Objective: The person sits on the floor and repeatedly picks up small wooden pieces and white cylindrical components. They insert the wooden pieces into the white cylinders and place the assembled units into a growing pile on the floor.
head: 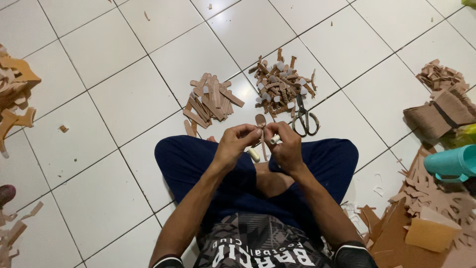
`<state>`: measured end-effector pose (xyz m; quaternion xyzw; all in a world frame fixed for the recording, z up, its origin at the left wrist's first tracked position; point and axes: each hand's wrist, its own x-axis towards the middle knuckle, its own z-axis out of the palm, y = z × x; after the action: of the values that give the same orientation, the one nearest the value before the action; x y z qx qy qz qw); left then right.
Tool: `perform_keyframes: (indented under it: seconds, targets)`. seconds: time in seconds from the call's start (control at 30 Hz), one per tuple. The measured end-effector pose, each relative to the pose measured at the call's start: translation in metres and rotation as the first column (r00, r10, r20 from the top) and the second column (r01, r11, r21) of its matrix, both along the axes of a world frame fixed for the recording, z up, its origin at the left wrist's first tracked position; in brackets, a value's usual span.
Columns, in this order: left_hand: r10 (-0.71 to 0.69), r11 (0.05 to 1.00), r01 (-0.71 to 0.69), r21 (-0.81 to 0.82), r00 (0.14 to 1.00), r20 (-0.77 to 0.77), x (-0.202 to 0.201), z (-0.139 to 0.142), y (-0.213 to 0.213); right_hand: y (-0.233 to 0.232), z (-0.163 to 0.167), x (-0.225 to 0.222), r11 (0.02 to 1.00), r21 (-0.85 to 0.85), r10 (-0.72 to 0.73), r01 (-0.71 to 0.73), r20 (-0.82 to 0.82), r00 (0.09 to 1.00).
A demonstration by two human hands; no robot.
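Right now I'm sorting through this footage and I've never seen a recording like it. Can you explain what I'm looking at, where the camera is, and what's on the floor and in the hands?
There is no machine here. One camera sits on a person's head and looks down at their crossed legs on a white tiled floor. The left hand and right hand meet over the lap, pinching a thin brown strip; a small white piece shows at the right hand. Ahead lie a pile of plain brown strips, a second pile of strips with white bits, and scissors. Brown cut-out scraps lie on the right beside a teal cup, and more scraps lie on the left.
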<state>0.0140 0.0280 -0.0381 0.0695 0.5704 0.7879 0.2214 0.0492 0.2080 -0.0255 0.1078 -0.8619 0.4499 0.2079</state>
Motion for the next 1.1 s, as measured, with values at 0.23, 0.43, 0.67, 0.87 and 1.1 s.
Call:
perform_keyframes:
  seconds: [0.23, 0.43, 0.67, 0.87, 1.1]
  targets:
    - [0.043, 0.997, -0.048, -0.062, 0.996, -0.082, 0.000, -0.004, 0.004, -0.005, -0.021, 0.000, 0.841, -0.523, 0.100, 0.136, 0.397, 0.912]
    - [0.155, 0.986, -0.160, -0.039, 0.983, -0.095, 0.008, 0.003, 0.008, 0.000, -0.012, 0.000, 0.896, -0.438, 0.124, 0.074, 0.406, 0.905]
    - [0.102, 0.975, -0.120, 0.184, 0.989, 0.104, 0.011, 0.000, 0.005, 0.013, 0.006, -0.004, 0.952, -0.264, 0.252, -0.154, 0.393, 0.884]
    - [0.131, 0.987, -0.131, 0.090, 0.991, -0.004, 0.015, 0.006, 0.008, 0.016, 0.008, -0.008, 0.969, -0.136, 0.241, -0.208, 0.311, 0.919]
    - [0.131, 0.987, -0.140, -0.084, 0.986, -0.106, 0.018, 0.017, 0.008, 0.025, 0.011, -0.015, 0.953, 0.099, 0.268, -0.287, 0.168, 0.949]
